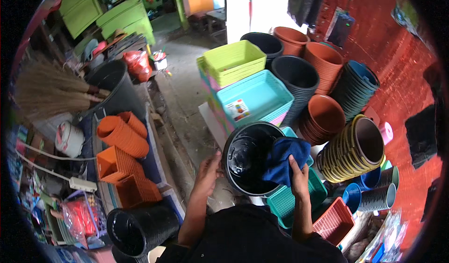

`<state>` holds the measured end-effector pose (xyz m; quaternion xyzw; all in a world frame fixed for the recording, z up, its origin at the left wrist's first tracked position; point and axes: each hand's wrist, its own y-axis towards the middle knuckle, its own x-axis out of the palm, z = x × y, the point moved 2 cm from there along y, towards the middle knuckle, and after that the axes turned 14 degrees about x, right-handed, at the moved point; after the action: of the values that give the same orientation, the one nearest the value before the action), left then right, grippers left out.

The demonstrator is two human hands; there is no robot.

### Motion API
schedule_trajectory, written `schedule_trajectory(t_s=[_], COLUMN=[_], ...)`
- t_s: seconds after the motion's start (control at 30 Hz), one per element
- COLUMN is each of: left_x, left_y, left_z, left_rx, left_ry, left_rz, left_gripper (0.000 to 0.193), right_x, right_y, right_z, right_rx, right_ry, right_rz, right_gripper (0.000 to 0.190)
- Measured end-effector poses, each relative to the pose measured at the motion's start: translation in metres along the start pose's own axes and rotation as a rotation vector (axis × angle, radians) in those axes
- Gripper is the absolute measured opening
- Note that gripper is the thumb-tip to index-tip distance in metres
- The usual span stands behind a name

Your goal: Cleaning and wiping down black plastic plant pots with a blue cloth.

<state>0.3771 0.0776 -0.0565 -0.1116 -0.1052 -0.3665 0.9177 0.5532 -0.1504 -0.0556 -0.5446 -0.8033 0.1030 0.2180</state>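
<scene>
A shiny black plastic pot (pixel 243 157) is tilted before me, its open mouth facing up towards me. At its left rim is my left hand (pixel 207 174), with the thumb up along the outside and the fingers partly hidden. My right hand (pixel 299 177) grips a dark blue cloth (pixel 286 157) between thumb and fingers. The cloth drapes over the pot's right rim and reaches into its mouth. Directly beyond the pot stands a stack of turquoise plastic baskets (pixel 257 96), the top one bearing a printed label. A green plastic basket (pixel 298 201) lies below my right wrist.
Nested black pots (pixel 294 73), terracotta-coloured pots (pixel 322 112) and yellow-brown pots (pixel 350 150) crowd the right side by a red wall (pixel 396 87). Orange pots (pixel 122 136) and a power strip (pixel 82 184) with its cord are left. Brooms (pixel 52 87) lean in a large black bin (pixel 121 91).
</scene>
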Motion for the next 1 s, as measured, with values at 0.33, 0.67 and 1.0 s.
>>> schedule_trajectory(t_s=[0.33, 0.67, 1.0], left_x=[-0.088, -0.101, -0.124], left_y=[-0.040, -0.072, -0.080], left_z=[0.023, 0.020, -0.029], left_rx=[0.252, 0.608, 0.686], left_ry=[-0.481, 0.169, 0.374], left_rz=[0.134, 0.141, 0.082], left_gripper=[0.020, 0.021, 0.024], right_x=[0.134, 0.241, 0.297], right_y=[-0.058, -0.109, -0.099], right_z=[0.029, 0.050, 0.039], right_rx=[-0.546, -1.025, -0.887], right_ry=[-0.595, -1.100, -0.957], right_rz=[-0.372, -0.602, -0.763], right_gripper=[0.029, 0.051, 0.048])
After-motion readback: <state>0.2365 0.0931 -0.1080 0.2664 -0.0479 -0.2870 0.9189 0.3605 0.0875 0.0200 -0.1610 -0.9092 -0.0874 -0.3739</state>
